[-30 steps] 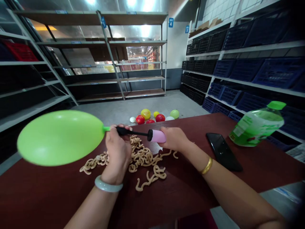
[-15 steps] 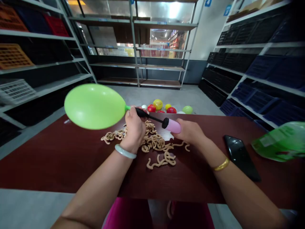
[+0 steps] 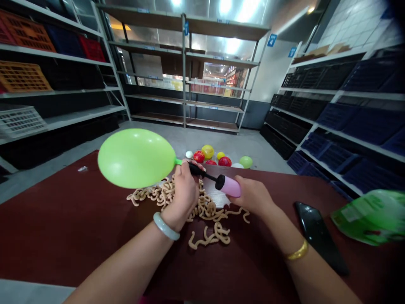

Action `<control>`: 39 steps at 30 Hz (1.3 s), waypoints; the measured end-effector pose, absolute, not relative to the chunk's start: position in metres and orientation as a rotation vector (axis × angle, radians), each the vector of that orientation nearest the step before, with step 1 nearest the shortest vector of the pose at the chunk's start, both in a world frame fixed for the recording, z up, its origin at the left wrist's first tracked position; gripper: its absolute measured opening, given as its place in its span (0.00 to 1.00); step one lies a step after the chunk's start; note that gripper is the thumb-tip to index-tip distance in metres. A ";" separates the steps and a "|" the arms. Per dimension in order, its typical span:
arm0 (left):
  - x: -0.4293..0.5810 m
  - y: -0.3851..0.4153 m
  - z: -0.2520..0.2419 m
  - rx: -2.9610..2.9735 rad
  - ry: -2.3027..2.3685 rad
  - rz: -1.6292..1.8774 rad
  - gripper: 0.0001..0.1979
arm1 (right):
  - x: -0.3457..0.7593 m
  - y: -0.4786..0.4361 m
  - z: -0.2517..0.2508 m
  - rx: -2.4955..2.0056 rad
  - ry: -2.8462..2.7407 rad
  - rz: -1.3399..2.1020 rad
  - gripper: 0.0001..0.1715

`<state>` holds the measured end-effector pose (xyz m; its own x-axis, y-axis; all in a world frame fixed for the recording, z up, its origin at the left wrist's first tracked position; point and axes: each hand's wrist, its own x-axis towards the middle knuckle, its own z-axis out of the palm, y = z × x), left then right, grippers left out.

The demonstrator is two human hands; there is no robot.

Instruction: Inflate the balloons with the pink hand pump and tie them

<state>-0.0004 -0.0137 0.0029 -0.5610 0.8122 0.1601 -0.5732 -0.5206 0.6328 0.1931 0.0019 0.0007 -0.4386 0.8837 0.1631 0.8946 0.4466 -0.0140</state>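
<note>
A large, inflated green balloon (image 3: 136, 158) points left, its neck on the tip of a hand balloon pump (image 3: 231, 186). My left hand (image 3: 185, 183) is closed around the balloon's neck and the pump's black nozzle end. The pump's pink barrel sits in my right hand (image 3: 253, 196), fingers wrapped round it. Between the two hands a thin black rod shows. Below them, many uninflated beige twisted balloons (image 3: 207, 207) lie in a loose heap, and a small tangle of them lies nearer to me.
A black phone (image 3: 319, 236) and a green plastic bag (image 3: 370, 217) lie on the right of the brown table (image 3: 57, 236). Several blown-up balloons (image 3: 225, 162) rest beyond the far edge. Shelves with crates (image 3: 27, 76) stand left and right; a rack (image 3: 183, 101) stands behind.
The view has tilted up, so everything sits lower in the picture. Both hands keep their hold on the balloon and pump; the balloon's size looks about the same.
</note>
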 end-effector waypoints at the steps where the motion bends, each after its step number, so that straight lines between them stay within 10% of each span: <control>1: 0.007 -0.017 0.000 0.574 0.677 2.092 0.09 | 0.190 -0.001 0.001 -1.577 -2.538 -0.104 0.20; 39: -0.012 -0.018 0.013 0.633 0.670 2.121 0.09 | 0.187 0.003 -0.006 -1.516 -2.462 0.051 0.21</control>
<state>-0.0125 -0.0177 0.0132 -0.5502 0.8090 0.2070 -0.5434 -0.5351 0.6469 0.1868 0.0026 -0.0061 -0.4276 0.8833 0.1921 0.8746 0.4580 -0.1590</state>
